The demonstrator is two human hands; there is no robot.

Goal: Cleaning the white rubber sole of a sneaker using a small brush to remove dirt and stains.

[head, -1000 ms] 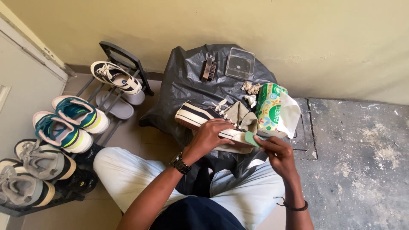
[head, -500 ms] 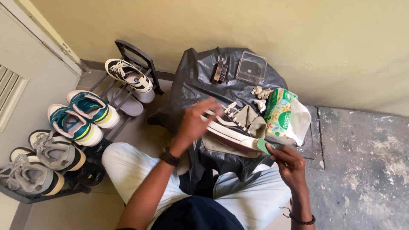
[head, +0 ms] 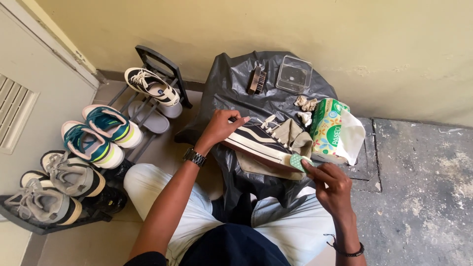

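Two hands are working on one black canvas sneaker (head: 261, 140) with white side stripes and a pale rubber sole, which is lying on its side over the black plastic sheet (head: 231, 88), just in front of the green tissue pack (head: 329, 129). The left hand (head: 222, 126) is closing over the sneaker's end farthest from the pack, fingers curled around the upper and steadying it. The right hand (head: 331, 183) is pinching a small green dotted wipe (head: 296, 161) between thumb and fingertips, pressing it against the sole edge at the end nearest the pack.

The sneaker looks light, its canvas soft enough to fold under a squeeze, while the rubber sole seems firm; I would judge the sole rim the surer place to hold. The wipe is appearing thin, limp and easily torn.

Behind the pack, crumpled used tissues (head: 305, 104) are lying, and farther back a shoe brush (head: 256, 80) and a clear plastic box (head: 294, 74). Well to the far side of the sneaker from the pack, a shoe rack (head: 158, 64) is holding several pairs.
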